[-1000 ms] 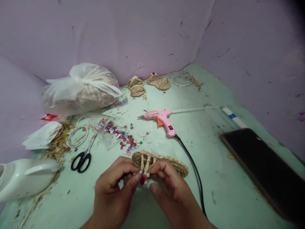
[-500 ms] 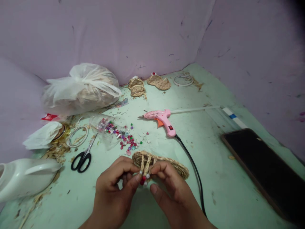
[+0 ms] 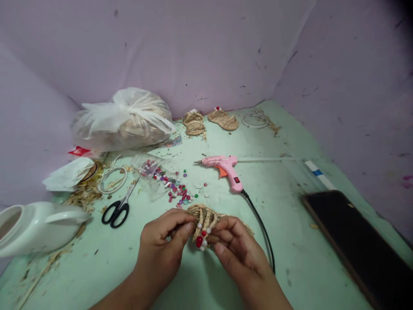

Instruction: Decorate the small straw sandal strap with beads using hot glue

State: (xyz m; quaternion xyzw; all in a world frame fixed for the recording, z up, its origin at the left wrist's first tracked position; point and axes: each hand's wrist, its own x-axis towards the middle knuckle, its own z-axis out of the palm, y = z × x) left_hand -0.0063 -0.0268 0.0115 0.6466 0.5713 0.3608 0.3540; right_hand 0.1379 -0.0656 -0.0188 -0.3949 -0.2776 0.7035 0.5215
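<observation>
A small woven straw sandal (image 3: 202, 216) with red and white beads glued on its straps is held over the green tabletop (image 3: 284, 202). My left hand (image 3: 164, 241) pinches its strap from the left with thumb and fingers closed. My right hand (image 3: 237, 249) grips the sandal from the right, fingers curled over the sole and hiding most of it. Loose coloured beads (image 3: 176, 191) spill from a tipped clear cup (image 3: 146, 165) just beyond the hands.
A pink glue gun (image 3: 226, 165) lies at centre with its black cord (image 3: 263, 234) running past my right hand. Black scissors (image 3: 118, 211), a white jug (image 3: 35, 224), a plastic bag of straw (image 3: 125, 120), tape rings, other straw sandals (image 3: 222, 119) and a dark phone (image 3: 358, 241) lie around.
The view has shifted, so everything sits slightly right and lower. The sandal is tilted more towards me and my hands have closed in around it.
</observation>
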